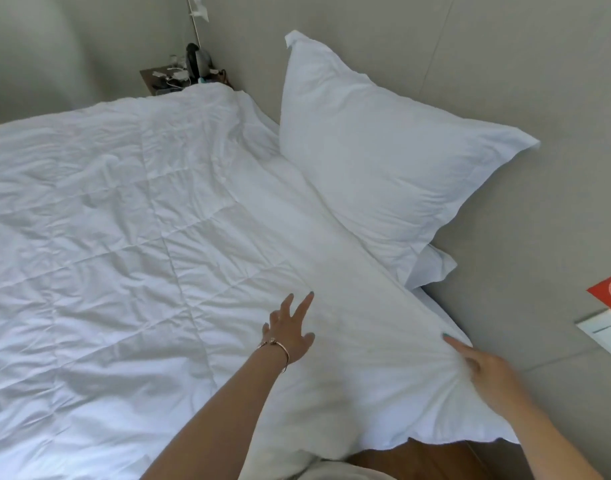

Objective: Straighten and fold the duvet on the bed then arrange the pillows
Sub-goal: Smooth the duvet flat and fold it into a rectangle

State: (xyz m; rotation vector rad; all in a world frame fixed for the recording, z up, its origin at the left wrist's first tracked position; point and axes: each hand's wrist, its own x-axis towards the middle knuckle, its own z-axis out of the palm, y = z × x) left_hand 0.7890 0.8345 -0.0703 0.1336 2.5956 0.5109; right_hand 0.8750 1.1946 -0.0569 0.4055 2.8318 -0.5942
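Left hand point(290, 332) reaches out over the duvet point(106, 237), fingers straight and spread, palm down, seemingly just touching the fabric. Right hand point(484, 367) pinches the near pillow point(366, 323) at the bed's near right corner, fabric bunching under its fingers. The other pillow point(376, 150) leans on the wall point(504, 64) along the head edge.

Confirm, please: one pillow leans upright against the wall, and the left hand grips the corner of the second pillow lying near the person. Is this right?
Not quite. The head view shows the right hand gripping the corner of the second pillow; the left hand hovers open, fingers spread, over it. The first pillow does lean upright against the wall.
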